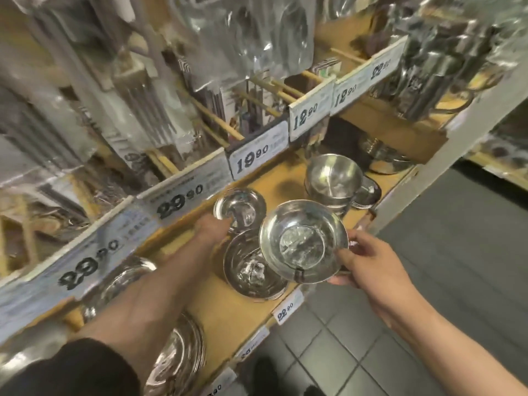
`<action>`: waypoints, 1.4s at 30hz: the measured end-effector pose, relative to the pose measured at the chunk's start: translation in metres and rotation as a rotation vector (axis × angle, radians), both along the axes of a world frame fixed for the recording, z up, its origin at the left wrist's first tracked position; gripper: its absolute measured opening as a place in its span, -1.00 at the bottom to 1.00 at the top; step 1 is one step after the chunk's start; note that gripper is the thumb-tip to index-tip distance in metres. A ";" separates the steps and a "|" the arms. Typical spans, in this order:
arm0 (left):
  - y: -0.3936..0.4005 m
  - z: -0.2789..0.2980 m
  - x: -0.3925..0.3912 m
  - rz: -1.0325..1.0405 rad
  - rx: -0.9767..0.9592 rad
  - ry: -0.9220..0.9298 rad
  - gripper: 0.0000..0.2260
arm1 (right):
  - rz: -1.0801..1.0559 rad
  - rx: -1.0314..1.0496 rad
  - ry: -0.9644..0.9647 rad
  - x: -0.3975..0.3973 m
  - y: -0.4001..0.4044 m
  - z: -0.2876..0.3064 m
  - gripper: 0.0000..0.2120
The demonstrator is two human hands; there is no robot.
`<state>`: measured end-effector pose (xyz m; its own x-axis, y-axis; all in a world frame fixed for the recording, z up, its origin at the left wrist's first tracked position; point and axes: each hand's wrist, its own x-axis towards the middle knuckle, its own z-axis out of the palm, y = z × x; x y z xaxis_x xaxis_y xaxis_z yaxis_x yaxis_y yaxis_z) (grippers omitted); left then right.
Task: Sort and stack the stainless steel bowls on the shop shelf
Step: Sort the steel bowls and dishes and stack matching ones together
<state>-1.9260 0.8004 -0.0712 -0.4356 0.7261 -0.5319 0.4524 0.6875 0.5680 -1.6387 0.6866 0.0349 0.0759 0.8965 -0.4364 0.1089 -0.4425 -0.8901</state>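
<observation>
On the wooden shelf (217, 298) we are midway: our right hand (368, 264) pinches a shallow bowl (303, 241) by its rim above a deeper bowl (251, 270), our left hand (213, 228) grips a small bowl (240, 208) — one finished-looking stack (331, 181) behind, loose pieces remaining.

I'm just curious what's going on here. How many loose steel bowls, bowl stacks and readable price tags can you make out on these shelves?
Loose steel bowls: 3, the held bowl, the bowl beneath it and the small bowl at the left hand.
Bowl stacks: 1, the tall stack.
Readable price tags: 7.
Total: 11.
Blurred steel pieces elsewhere are left out.
</observation>
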 end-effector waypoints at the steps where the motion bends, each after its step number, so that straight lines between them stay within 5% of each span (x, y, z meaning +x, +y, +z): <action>1: 0.003 -0.004 0.000 0.009 -0.017 0.010 -0.61 | -0.012 -0.003 0.002 0.001 0.001 -0.002 -0.69; 4: 0.007 -0.011 -0.003 0.038 -0.030 -0.001 -0.70 | -0.037 -0.025 0.007 0.004 0.002 -0.008 -0.67; 7: 0.004 -0.006 -0.012 0.141 0.001 -0.244 -0.78 | -0.043 -0.043 0.016 0.005 0.004 -0.009 -0.70; 11: -0.020 0.017 -0.024 0.166 -0.019 -0.338 -0.90 | -0.016 -0.041 0.056 0.002 0.010 -0.004 -0.72; 27: -0.190 0.127 -0.040 0.435 0.232 -0.399 -0.85 | 0.232 -0.059 0.148 -0.017 -0.006 0.026 -0.78; 42: -0.291 0.117 -0.034 0.710 0.248 -0.331 -0.74 | 0.458 -0.068 0.164 -0.033 -0.053 0.025 -0.84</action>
<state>-1.9603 0.5097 0.0459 -0.6843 0.4501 -0.5737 -0.2608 0.5836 0.7690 -1.6712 0.6334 0.0602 -0.3947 0.7905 -0.4684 0.1667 -0.4397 -0.8825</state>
